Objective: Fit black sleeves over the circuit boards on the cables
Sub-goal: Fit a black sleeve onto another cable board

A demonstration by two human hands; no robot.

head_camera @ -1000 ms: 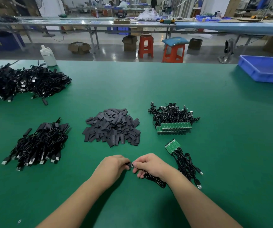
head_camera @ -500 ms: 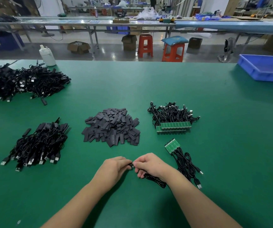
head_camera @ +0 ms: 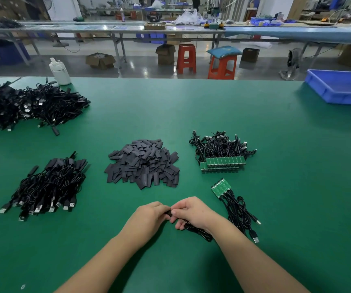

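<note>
Near the counter's front edge, left hand (head_camera: 149,216) pinches the sleeve (head_camera: 167,212), right hand (head_camera: 193,212) grips the cable (head_camera: 200,232); best keep both straight so the hidden board slides in.

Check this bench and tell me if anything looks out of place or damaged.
Nothing stands out. The sleeves, bare boards with cables and finished cables lie in separate heaps on the green table. Left hand and right hand meet on one cable.
</note>
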